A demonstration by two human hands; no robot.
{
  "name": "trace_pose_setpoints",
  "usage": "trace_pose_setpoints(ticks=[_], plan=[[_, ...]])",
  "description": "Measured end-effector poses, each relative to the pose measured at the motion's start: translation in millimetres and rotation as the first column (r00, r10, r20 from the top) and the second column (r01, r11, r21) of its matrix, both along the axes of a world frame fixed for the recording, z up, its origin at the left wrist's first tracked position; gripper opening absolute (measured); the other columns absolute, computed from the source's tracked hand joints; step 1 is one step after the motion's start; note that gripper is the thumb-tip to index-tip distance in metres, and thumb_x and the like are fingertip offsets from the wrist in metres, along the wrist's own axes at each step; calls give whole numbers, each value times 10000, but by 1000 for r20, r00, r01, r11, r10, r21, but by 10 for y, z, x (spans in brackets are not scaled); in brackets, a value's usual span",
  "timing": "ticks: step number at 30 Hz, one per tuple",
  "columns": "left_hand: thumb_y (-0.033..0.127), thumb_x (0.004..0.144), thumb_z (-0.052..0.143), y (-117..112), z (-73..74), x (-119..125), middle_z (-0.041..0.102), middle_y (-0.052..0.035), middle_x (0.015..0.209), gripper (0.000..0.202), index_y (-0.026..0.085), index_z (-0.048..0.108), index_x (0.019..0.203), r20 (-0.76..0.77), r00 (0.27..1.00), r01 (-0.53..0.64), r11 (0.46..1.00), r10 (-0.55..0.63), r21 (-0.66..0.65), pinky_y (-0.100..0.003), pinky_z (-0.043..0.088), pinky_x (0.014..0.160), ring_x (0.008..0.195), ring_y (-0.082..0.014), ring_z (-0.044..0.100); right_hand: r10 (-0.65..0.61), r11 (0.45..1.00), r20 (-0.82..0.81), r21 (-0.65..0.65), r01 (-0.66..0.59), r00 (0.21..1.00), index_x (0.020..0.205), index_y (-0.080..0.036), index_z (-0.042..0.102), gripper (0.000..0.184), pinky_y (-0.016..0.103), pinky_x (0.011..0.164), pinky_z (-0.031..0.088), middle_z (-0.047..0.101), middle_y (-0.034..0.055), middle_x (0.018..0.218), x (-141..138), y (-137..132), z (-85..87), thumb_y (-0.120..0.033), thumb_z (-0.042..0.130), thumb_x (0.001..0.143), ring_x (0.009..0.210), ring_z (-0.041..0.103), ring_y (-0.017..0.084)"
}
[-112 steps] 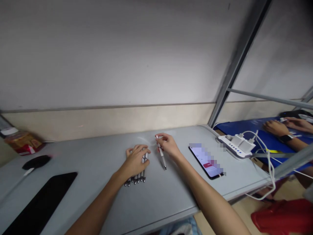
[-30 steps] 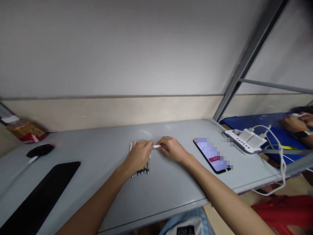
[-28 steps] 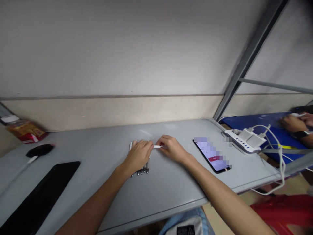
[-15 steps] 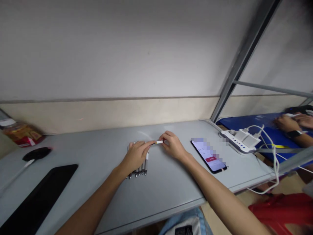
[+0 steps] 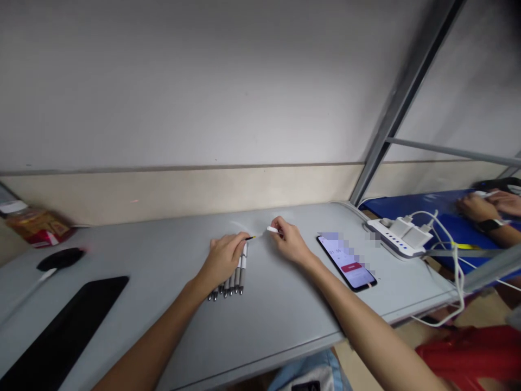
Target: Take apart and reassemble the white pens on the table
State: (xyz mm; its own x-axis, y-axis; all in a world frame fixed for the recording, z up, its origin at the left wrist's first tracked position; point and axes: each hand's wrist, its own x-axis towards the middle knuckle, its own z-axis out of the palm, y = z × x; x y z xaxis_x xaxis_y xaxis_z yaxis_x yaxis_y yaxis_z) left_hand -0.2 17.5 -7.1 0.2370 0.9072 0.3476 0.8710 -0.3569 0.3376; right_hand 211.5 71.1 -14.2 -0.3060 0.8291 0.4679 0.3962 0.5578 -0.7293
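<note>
White barrel [image 5: 272, 230] now clear of the yellow-tipped rod [image 5: 250, 238], left hand [image 5: 223, 256] pinching the rod, right hand [image 5: 290, 241] gripping the barrel farther right, so separation seems complete.

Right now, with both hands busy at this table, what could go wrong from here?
The left hand pinches a thin rod near its end, so it might slip. The right hand holds a short white piece at the fingertips; that could drop and perhaps roll. The pens lie side by side under the left hand, so shifting it may knock them out of line.
</note>
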Motion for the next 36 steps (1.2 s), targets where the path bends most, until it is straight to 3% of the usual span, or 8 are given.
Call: trace_pose_setpoints(ticks=[4,8,21,29,33,36], plan=[[295,964,319,-17,-19,-3,671,-13,955,281,286,570,1091,-71,997,6,1000,-5,21,-348,299,815,935,-208,584,35,984,166,168,-63,985,835,-191,496,137,234,626,319,535,-6,744,8,-43,24,-78,459,767,665,455,130],[294,979,289,-29,-25,12,662,-15,926,295,289,558,1101,-126,991,43,998,-38,35,-339,284,784,919,-206,570,69,967,254,221,-127,965,863,-181,526,194,237,660,336,557,15,768,-42,-94,28,-38,460,750,712,474,145],[309,982,260,-57,-56,68,624,-36,892,318,206,541,876,-83,994,65,998,-66,-10,-351,305,772,871,-201,524,54,954,386,251,-161,921,999,-171,613,178,259,732,396,624,60,885,-186,-181,-32,-110,503,872,813,553,166],[296,983,267,-53,-46,109,628,-41,933,308,206,550,902,-82,994,70,998,-70,-6,-352,316,781,905,-210,525,24,959,410,249,-138,912,976,-168,637,142,242,693,398,633,61,861,-163,-200,-6,-162,518,897,780,578,155],[295,983,264,-54,-38,113,627,-21,860,310,202,543,884,-33,997,71,996,-73,-62,-352,322,786,840,-192,547,37,950,422,267,-163,906,969,-169,652,145,250,723,402,641,65,879,-165,-201,1,-157,529,894,795,584,157],[269,974,291,-55,-10,107,630,-29,871,290,198,552,870,-53,996,70,997,-72,-35,-344,321,772,852,-193,539,61,950,410,257,-179,910,995,-165,654,170,261,747,408,650,76,899,-168,-206,7,-192,504,919,811,592,162]])
